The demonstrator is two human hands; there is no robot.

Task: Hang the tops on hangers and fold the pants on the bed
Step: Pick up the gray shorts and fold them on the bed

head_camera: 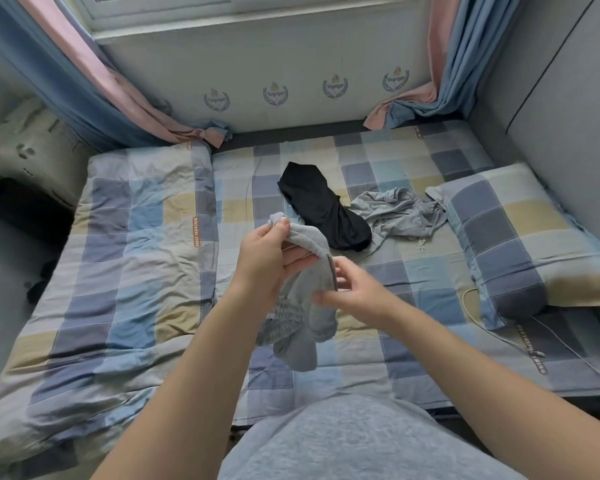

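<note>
Above the middle of the bed (430, 282) I hold up a grey garment (302, 323) with a gathered elastic waistband; it hangs bunched below my hands. My left hand (267, 254) grips its top edge, thumb over the cloth. My right hand (354, 289) pinches the same garment at a dark-edged hem just to the right. Farther back on the bed lie a black garment (323, 206) and, touching its right side, a crumpled light grey garment (399, 211) with a drawstring. No hanger is in view.
A folded checked quilt (125, 258) covers the bed's left half. A checked pillow (520, 233) lies at the right by the grey wall. Blue and pink curtains (94, 84) hang at both back corners. A thin white cable (471, 306) runs beside the pillow.
</note>
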